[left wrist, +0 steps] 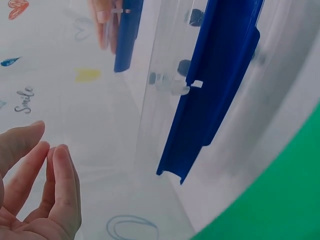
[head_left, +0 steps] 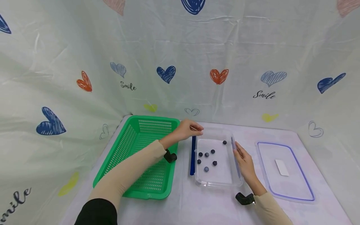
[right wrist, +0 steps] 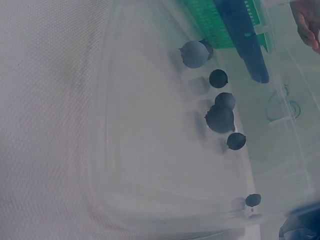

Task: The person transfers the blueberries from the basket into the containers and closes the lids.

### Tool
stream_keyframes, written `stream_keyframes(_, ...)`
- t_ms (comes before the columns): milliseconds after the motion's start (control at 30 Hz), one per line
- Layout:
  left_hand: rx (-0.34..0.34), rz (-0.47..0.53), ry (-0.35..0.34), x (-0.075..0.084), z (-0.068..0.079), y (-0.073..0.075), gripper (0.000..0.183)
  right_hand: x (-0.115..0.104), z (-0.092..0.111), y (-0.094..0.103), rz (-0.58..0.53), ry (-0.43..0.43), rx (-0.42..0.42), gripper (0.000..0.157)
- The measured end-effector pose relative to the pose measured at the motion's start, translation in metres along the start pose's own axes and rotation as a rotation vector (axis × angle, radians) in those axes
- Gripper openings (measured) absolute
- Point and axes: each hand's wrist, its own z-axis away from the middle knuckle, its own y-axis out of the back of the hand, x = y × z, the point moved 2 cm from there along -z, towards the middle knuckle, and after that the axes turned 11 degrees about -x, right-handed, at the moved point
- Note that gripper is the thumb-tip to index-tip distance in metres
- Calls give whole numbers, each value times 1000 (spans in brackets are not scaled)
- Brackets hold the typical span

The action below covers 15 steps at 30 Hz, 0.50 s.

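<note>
Several dark round blueberries point(head_left: 212, 151) lie spread over the floor of a clear plastic container point(head_left: 219, 183); the right wrist view also shows the blueberries point(right wrist: 220, 118) through the clear wall. My left hand point(head_left: 185, 129) hovers by the container's far left corner. In the left wrist view, the left hand's point(left wrist: 45, 185) thumb and fingers are bent loosely, with a gap and nothing visible between them. My right hand point(head_left: 245, 162) rests along the container's right wall with fingers extended. A blue latch flap point(left wrist: 215, 75) hangs out on the container's left side.
A green perforated basket point(head_left: 149, 196) stands left of the container, under my left forearm. To the right lies a clear lid point(head_left: 293, 184) with a blue seal and a white label point(head_left: 282, 167). Behind the table hangs a heart-printed curtain point(head_left: 185, 47).
</note>
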Motion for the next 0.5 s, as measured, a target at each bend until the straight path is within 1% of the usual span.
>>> stream_keyframes(367, 54, 8, -9, -7, 14, 22, 24, 1, 0, -1, -15, 7, 0, 57)
stream_keyframes(500, 83, 9, 8, -10, 18, 29, 24, 1, 0, -1, -18, 4, 2, 56)
